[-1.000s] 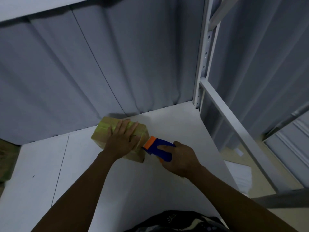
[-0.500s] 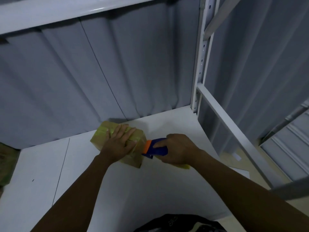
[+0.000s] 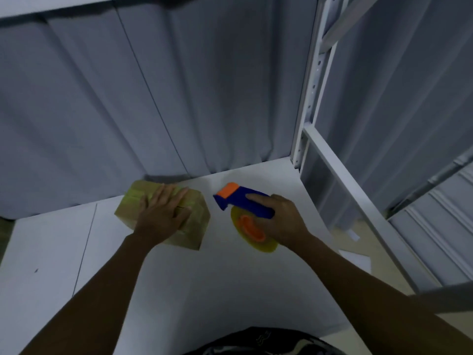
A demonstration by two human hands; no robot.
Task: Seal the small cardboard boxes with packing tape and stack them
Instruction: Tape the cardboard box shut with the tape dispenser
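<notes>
Pressing flat on the box (image 3: 197, 221), left hand (image 3: 162, 213); right hand (image 3: 284, 221) grips dispenser (image 3: 243, 203)

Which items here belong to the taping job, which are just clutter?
In the job: small tan cardboard box under the flat left hand; blue-and-orange tape dispenser with yellow roll, gripped by the right hand.
Lying about: white paper sheet on the floor; grey curtain.

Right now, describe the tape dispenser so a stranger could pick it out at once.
Start at the white shelf board, near its back right corner by the perforated upright post. There the right hand grips the tape dispenser, apart from the cardboard box under the left hand. It alone is bright: blue body, orange tip, yellowish tape roll.
</notes>
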